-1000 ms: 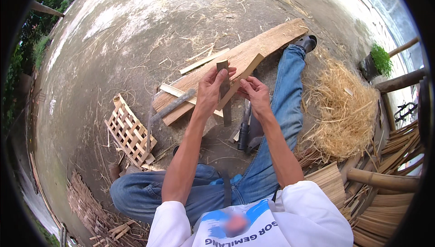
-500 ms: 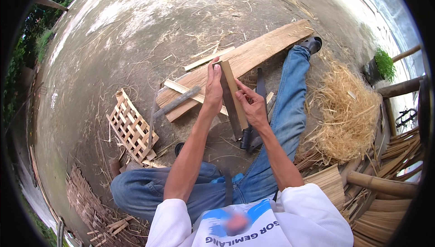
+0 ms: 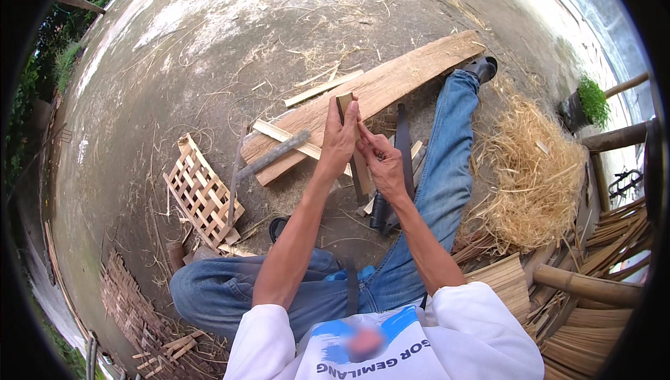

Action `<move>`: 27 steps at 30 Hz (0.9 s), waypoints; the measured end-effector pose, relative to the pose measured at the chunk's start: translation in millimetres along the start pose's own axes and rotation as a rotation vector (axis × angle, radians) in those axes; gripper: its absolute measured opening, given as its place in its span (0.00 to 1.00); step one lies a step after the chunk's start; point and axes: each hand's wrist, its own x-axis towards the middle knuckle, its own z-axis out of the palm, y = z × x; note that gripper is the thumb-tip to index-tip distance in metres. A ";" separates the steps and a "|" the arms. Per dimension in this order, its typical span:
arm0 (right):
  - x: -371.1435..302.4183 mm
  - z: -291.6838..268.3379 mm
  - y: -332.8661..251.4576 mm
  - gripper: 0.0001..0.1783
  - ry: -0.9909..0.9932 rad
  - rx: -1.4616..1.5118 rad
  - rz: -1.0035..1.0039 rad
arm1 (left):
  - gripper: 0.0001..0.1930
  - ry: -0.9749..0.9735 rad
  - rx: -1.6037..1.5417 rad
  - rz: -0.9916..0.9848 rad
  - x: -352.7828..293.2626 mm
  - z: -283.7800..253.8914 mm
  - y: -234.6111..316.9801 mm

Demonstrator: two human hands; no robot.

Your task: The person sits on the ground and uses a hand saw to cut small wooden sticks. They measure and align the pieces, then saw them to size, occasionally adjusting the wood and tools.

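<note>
The pale and dark strips (image 3: 360, 173) stand upright before me, laid together, above the ground between my legs. My left hand (image 3: 339, 134) pinches their upper end, thumb against fingers. My right hand (image 3: 383, 162) meets their right edge, fingers curled close; I cannot tell whether they grip. Beyond lies a wooden board (image 3: 419, 71); leftward, a woven panel (image 3: 204, 193); rightward, shavings (image 3: 532, 170).

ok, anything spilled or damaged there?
Yes: loose pale strands lie scattered across the floor beyond the long board, outside the big shavings heap, like spill-over. The brown woven piece at lower left looks ragged.
</note>
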 end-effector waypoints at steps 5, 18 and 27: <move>0.5 2.7 5.4 0.23 0.030 0.016 -0.065 | 0.15 0.011 0.058 -0.006 -2.2 2.3 4.6; -1.0 5.0 8.8 0.23 0.098 0.017 -0.062 | 0.16 0.027 0.085 0.019 -4.3 8.6 4.9; -1.7 4.8 5.8 0.22 0.091 -0.058 -0.075 | 0.15 0.011 0.048 -0.010 -5.8 8.2 7.2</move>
